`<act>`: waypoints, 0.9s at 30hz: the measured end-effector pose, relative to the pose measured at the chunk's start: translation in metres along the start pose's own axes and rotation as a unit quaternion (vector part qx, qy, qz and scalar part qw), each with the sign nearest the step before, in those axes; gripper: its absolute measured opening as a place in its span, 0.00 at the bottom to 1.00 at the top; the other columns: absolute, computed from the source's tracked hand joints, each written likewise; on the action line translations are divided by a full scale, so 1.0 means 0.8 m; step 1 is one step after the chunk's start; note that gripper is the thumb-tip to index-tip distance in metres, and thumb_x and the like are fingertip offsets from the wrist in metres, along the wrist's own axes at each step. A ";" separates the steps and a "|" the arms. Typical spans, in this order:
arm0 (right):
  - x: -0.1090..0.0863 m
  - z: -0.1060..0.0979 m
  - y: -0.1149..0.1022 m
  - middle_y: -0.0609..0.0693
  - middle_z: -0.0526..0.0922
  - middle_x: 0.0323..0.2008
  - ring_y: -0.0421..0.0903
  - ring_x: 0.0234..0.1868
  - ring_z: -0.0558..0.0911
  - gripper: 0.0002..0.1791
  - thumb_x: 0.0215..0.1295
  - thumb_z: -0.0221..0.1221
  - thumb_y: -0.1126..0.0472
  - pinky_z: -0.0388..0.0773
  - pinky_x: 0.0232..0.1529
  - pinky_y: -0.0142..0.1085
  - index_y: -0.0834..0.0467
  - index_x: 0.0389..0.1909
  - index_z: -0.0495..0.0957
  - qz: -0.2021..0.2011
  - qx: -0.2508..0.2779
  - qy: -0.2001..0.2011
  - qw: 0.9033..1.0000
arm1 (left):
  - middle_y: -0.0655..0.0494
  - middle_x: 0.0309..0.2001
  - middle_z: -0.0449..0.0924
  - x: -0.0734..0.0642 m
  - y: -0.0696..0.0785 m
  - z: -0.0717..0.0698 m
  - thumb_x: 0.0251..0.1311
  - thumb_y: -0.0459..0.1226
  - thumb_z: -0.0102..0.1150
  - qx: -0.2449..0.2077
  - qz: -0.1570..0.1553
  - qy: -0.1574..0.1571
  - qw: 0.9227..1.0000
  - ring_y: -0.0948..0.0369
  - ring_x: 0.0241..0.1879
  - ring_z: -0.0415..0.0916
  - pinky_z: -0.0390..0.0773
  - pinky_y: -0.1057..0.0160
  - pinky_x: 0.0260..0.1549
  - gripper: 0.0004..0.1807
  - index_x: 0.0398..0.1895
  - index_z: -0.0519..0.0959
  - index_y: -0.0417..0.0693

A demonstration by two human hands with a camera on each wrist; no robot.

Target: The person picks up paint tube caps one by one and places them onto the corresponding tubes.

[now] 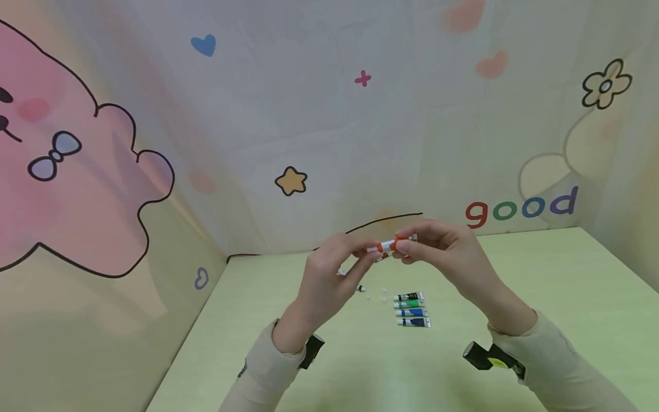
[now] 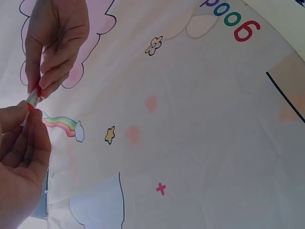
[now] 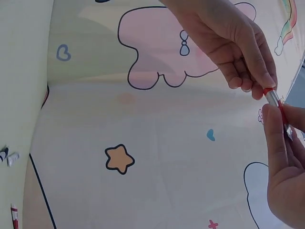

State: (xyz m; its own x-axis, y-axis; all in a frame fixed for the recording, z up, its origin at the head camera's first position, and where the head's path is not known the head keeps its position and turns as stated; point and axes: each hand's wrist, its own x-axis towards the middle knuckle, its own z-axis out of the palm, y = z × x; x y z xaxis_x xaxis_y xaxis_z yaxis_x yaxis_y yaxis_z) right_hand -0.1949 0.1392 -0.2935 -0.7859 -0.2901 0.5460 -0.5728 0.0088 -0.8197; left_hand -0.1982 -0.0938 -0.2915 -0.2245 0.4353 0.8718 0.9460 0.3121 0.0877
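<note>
Both hands meet at a small silver paint tube (image 1: 387, 246) with orange-red bands, raised above the far part of the table. My left hand (image 1: 326, 280) pinches its white narrow end between thumb and index finger. On the other end, the thumb and fingers of my right hand (image 1: 453, 254) grip the tube body. In the left wrist view the same tube (image 2: 32, 98) slants between the two sets of fingertips. The right wrist view shows its silver middle (image 3: 272, 98), while fingers hide much of the rest.
Several paint tubes lie in a column on the pale green table (image 1: 463, 366), among them a green tube (image 1: 408, 305) and a blue tube (image 1: 412, 313). Small white bits (image 1: 384, 300) lie left of them. A red tube (image 3: 14, 217) lies further back. A printed curtain (image 1: 329, 126) stands behind.
</note>
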 end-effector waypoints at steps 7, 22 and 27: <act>0.000 0.000 0.001 0.50 0.86 0.36 0.46 0.33 0.85 0.08 0.66 0.65 0.68 0.83 0.38 0.33 0.59 0.45 0.84 -0.045 -0.055 0.022 0.997 | 0.53 0.42 0.85 0.002 -0.002 0.003 0.60 0.31 0.70 -0.061 -0.079 -0.016 0.995 0.61 0.39 0.81 0.81 0.65 0.43 0.15 0.50 0.82 0.40; 0.003 0.019 0.017 0.52 0.88 0.40 0.43 0.41 0.87 0.18 0.56 0.67 0.80 0.84 0.42 0.35 0.60 0.45 0.86 -0.186 -0.082 0.003 0.979 | 0.49 0.38 0.84 -0.011 0.001 -0.004 0.69 0.37 0.63 -0.218 -0.339 -0.021 0.915 0.57 0.37 0.80 0.81 0.62 0.40 0.09 0.45 0.84 0.41; 0.001 0.019 0.019 0.45 0.88 0.38 0.41 0.35 0.87 0.16 0.58 0.68 0.76 0.83 0.37 0.32 0.56 0.43 0.86 -0.157 -0.101 0.021 0.982 | 0.54 0.39 0.86 -0.012 0.003 0.002 0.68 0.37 0.63 -0.196 -0.313 -0.004 0.929 0.60 0.38 0.82 0.81 0.60 0.44 0.08 0.44 0.84 0.42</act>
State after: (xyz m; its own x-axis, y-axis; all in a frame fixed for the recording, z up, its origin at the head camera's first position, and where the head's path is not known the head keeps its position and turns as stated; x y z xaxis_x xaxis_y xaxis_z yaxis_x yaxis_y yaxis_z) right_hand -0.2006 0.1250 -0.3082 -0.5697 -0.2697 0.7763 -0.8196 0.1159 -0.5611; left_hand -0.1942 -0.0963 -0.3004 -0.7595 0.2787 0.5878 0.6419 0.1747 0.7466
